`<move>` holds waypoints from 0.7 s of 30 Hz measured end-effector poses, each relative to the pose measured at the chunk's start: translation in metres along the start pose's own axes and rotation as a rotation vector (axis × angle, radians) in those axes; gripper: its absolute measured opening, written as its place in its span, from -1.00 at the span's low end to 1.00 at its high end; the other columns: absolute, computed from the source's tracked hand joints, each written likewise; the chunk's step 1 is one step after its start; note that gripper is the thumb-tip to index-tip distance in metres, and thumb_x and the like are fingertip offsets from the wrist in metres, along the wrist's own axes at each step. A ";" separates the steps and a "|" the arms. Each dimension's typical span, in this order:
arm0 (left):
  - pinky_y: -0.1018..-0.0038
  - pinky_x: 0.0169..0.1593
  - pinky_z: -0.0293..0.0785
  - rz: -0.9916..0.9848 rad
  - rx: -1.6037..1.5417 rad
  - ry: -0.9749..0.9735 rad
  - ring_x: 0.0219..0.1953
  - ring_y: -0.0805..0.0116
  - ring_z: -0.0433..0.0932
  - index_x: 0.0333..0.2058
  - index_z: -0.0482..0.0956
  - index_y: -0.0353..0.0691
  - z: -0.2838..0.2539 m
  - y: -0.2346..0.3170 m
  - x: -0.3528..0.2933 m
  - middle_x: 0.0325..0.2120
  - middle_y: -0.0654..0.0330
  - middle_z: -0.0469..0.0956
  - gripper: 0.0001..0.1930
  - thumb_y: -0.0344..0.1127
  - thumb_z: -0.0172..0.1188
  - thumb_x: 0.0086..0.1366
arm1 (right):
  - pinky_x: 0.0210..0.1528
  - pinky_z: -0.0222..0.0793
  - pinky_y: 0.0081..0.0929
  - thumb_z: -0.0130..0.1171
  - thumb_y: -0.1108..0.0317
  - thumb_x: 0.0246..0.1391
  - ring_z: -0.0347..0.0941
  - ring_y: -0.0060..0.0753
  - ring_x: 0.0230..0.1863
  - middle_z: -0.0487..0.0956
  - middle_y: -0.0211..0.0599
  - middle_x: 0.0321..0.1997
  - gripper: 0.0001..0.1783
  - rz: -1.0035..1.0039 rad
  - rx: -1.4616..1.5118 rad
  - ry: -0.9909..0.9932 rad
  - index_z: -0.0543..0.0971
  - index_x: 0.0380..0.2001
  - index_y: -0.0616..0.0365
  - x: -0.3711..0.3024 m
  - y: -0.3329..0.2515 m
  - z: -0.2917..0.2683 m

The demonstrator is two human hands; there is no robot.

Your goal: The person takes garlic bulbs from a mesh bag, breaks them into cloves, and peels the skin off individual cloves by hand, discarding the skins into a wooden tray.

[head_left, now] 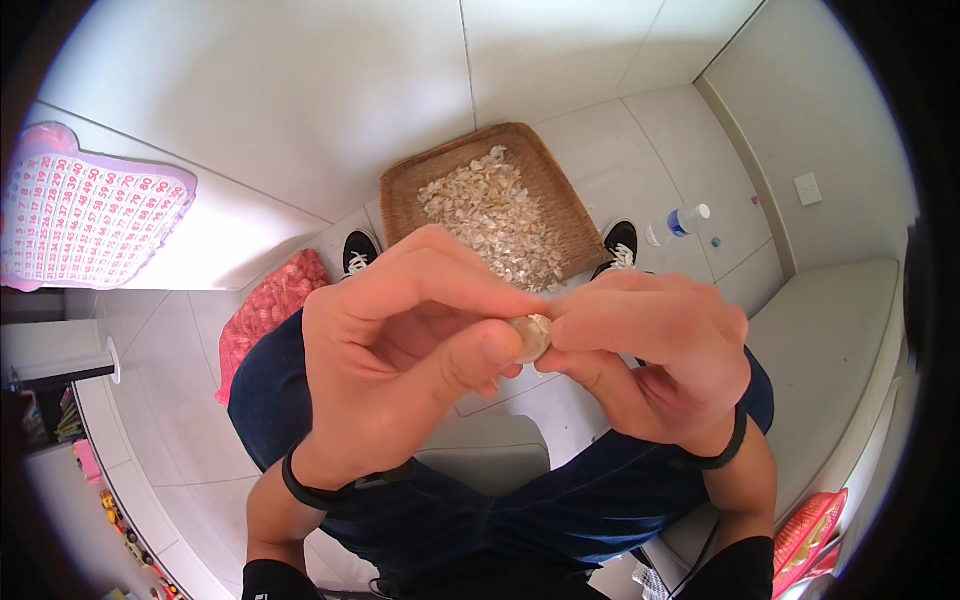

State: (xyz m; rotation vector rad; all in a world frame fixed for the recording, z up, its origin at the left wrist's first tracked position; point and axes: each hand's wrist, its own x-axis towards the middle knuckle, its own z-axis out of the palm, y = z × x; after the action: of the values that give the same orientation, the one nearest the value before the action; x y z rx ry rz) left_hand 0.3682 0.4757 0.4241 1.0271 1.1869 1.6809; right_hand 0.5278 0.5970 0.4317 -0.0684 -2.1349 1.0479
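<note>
Between my two hands, in front of my lap, is a small round, pale yellowish nut-like piece with a whitish rough patch on top. My left hand pinches its left side with thumb and forefinger, the other fingers curled behind. From the right, the thumb and bent forefinger of my right hand press on the same piece, the remaining fingers folded in. The fingertips of both hands nearly meet and hide part of it. Beyond them on the floor, a woven tray bears a heap of pale shell-like bits.
A red mesh bag full of small lumps lies by my left leg. Near my right shoe, a clear plastic bottle lies on the tiled floor. A grey bench runs along the right. A pink number chart hangs at left.
</note>
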 end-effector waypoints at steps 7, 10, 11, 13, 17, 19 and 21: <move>0.69 -0.52 0.38 -0.025 -0.013 0.018 -0.57 0.57 0.48 -0.22 0.60 -0.42 0.003 0.000 -0.001 -0.37 0.14 0.48 -0.70 -0.23 0.34 0.32 | -0.50 0.49 -0.57 0.33 0.65 -0.10 0.58 -0.33 -0.54 0.63 -0.20 -0.46 -0.79 -0.036 -0.006 0.104 0.59 -0.32 0.32 -0.001 0.003 0.007; 0.70 -0.53 0.38 -0.044 -0.026 0.031 -0.57 0.57 0.48 -0.22 0.59 -0.41 0.005 0.000 -0.002 -0.37 0.14 0.48 -0.70 -0.23 0.33 0.32 | -0.52 0.47 -0.60 0.27 0.67 -0.08 0.56 -0.33 -0.56 0.60 -0.22 -0.48 -0.81 -0.009 0.001 0.116 0.60 -0.32 0.34 -0.002 0.003 0.007; 0.70 -0.53 0.38 -0.050 -0.030 0.034 -0.57 0.57 0.48 -0.23 0.59 -0.41 0.005 -0.001 -0.002 -0.37 0.15 0.48 -0.71 -0.23 0.33 0.32 | -0.51 0.47 -0.58 0.29 0.66 -0.08 0.57 -0.32 -0.55 0.61 -0.22 -0.47 -0.81 -0.007 -0.001 0.092 0.59 -0.32 0.34 -0.002 0.003 0.006; 0.67 -0.48 0.43 -0.072 -0.061 0.022 -0.50 0.53 0.53 -0.20 0.61 -0.41 0.004 0.000 -0.002 -0.36 0.15 0.51 -0.76 -0.31 0.31 0.32 | -0.46 0.49 -0.53 0.37 0.64 -0.08 0.57 -0.29 -0.52 0.63 -0.21 -0.45 -0.78 -0.014 0.001 0.031 0.58 -0.31 0.31 0.000 0.004 0.003; 0.68 -0.49 0.42 -0.079 -0.072 0.013 -0.50 0.52 0.54 -0.20 0.61 -0.42 0.003 0.000 -0.003 -0.38 0.16 0.51 -0.75 -0.29 0.31 0.33 | -0.47 0.50 -0.50 0.39 0.62 -0.07 0.57 -0.27 -0.51 0.64 -0.19 -0.42 -0.76 -0.061 0.016 0.039 0.59 -0.29 0.28 -0.005 0.009 0.005; 0.70 -0.57 0.35 -0.070 -0.065 0.019 -0.57 0.55 0.50 -0.23 0.60 -0.42 0.005 -0.002 -0.002 -0.41 0.16 0.47 -0.70 -0.22 0.32 0.33 | -0.51 0.46 -0.54 0.31 0.62 -0.09 0.56 -0.32 -0.52 0.62 -0.18 -0.41 -0.79 -0.116 0.009 0.094 0.60 -0.31 0.33 -0.007 0.013 0.009; 0.69 -0.58 0.33 -0.084 -0.093 0.012 -0.57 0.55 0.50 -0.24 0.61 -0.42 0.005 0.000 -0.002 -0.43 0.16 0.47 -0.70 -0.22 0.32 0.33 | -0.55 0.43 -0.58 0.28 0.60 -0.14 0.54 -0.38 -0.53 0.61 -0.19 -0.40 -0.78 -0.193 -0.035 0.107 0.60 -0.32 0.34 -0.004 0.013 0.009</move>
State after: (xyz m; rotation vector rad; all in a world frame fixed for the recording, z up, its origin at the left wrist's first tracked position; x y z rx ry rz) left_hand 0.3734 0.4751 0.4251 0.8998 1.1333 1.6629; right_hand 0.5214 0.5981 0.4162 0.0628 -2.0190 0.8756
